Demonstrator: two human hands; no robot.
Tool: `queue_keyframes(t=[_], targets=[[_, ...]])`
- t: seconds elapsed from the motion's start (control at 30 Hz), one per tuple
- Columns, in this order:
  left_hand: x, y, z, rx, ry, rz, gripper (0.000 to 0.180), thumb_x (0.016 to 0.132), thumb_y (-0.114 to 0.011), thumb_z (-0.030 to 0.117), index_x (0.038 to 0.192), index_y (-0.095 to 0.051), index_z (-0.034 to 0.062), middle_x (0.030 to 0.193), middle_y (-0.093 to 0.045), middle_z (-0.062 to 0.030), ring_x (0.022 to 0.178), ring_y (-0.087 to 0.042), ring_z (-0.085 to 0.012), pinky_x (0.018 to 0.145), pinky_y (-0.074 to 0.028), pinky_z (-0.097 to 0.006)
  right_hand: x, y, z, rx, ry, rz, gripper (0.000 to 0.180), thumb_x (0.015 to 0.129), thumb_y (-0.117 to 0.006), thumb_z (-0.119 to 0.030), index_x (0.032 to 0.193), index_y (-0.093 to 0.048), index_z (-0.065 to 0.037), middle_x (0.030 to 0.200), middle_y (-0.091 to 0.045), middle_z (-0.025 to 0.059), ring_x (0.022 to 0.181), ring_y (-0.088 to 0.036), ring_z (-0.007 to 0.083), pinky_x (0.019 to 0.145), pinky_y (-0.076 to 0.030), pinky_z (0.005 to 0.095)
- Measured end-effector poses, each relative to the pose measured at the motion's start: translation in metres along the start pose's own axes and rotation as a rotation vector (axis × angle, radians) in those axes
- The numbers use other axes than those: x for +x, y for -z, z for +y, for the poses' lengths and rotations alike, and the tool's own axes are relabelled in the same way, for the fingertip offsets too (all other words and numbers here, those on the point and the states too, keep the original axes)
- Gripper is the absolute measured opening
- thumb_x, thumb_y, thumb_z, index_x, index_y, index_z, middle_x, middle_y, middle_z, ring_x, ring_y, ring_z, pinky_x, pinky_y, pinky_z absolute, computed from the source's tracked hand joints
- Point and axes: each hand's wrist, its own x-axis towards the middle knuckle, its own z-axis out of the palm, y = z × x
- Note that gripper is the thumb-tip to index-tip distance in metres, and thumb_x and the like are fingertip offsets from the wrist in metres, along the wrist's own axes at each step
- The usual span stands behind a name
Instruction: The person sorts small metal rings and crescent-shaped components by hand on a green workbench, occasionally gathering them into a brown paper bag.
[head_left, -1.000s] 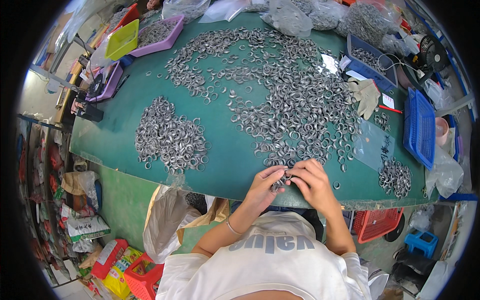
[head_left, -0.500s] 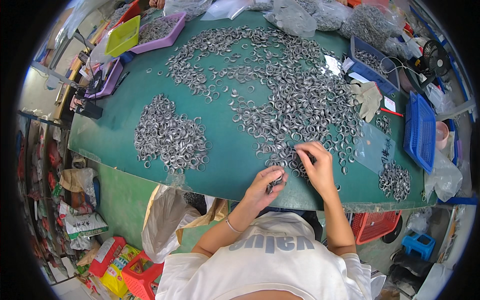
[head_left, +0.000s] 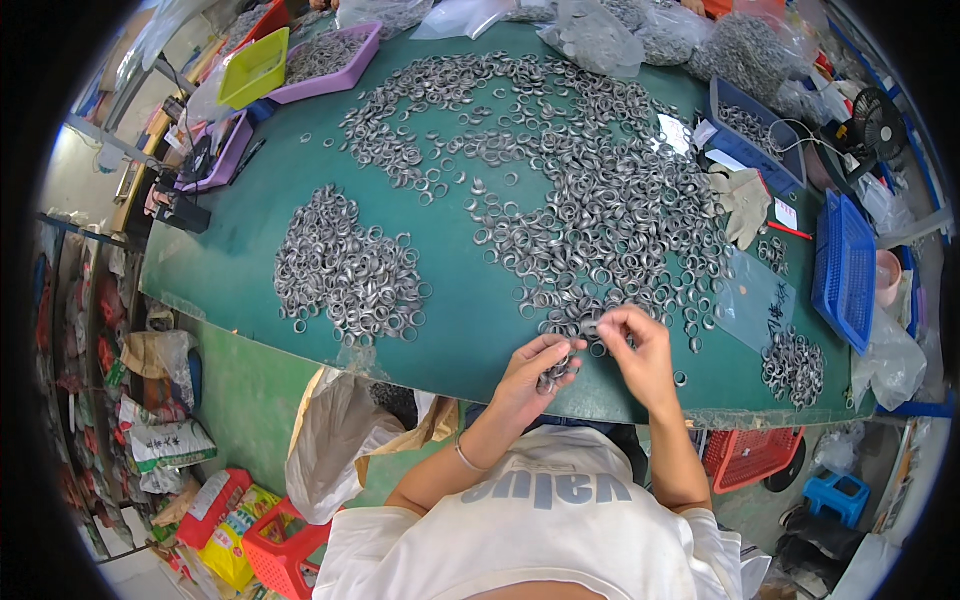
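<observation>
Small grey metal rings lie in a big spread pile (head_left: 630,200) across the middle and right of the green table (head_left: 455,345). My left hand (head_left: 535,375) is near the table's front edge, its fingers curled round several rings (head_left: 553,374). Just right of it, my right hand (head_left: 640,350) pinches a metal ring (head_left: 589,328) between thumb and forefinger, over the pile's near edge. A separate heap of rings (head_left: 345,265) sits to the left, and a smaller heap (head_left: 793,367) at the right front.
Purple tray (head_left: 330,65) and yellow-green tray (head_left: 253,70) stand far left. At right are a blue bin (head_left: 755,140), blue baskets (head_left: 843,270), a work glove (head_left: 740,205) and a small fan (head_left: 878,122). A paper sack (head_left: 330,440) hangs below the front edge.
My right hand has drawn back slightly from the pile, now with a ring showing in its fingertips. My left hand has turned a little, exposing more of its rings. The whole view has shifted slightly.
</observation>
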Motion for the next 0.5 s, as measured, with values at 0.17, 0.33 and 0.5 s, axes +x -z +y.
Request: queue_keyframes(t=[0.17, 0.33, 0.5], targets=[[-0.001, -0.001, 0.004, -0.044, 0.035, -0.036, 0.027, 0.089, -0.06, 0.011, 0.114, -0.058, 0.0021, 0.098, -0.064, -0.0072, 0.081, -0.061, -0.0098, 0.053, -0.048, -0.019, -0.015, -0.004, -0.013, -0.491, 0.516, -0.051, 0.012, 0.073, -0.068, -0.002, 0.083, -0.063, -0.002, 0.081, -0.059, 0.0081, 0.074, -0.054, 0.0263, 0.064, -0.041, 0.0352], [-0.001, -0.004, 0.003, 0.012, 0.077, -0.016, 0.026, 0.091, -0.058, 0.01, 0.115, -0.057, -0.0013, 0.094, -0.059, -0.0073, 0.072, -0.052, -0.009, 0.045, -0.036, -0.016, -0.018, -0.005, -0.012, -0.476, 0.484, -0.081, 0.008, 0.077, -0.066, -0.002, 0.083, -0.061, -0.002, 0.082, -0.058, 0.0072, 0.075, -0.054, 0.0224, 0.067, -0.042, 0.0326], [-0.002, -0.006, 0.002, -0.032, 0.073, -0.079, 0.028, 0.091, -0.058, 0.01, 0.116, -0.056, 0.0, 0.093, -0.057, -0.0074, 0.067, -0.044, -0.008, 0.044, -0.033, -0.015, -0.027, -0.006, 0.01, 0.548, -0.29, -0.055, 0.009, 0.093, -0.054, -0.01, 0.094, -0.058, -0.001, 0.08, -0.059, 0.001, 0.071, -0.053, 0.0088, 0.064, -0.041, 0.0238]])
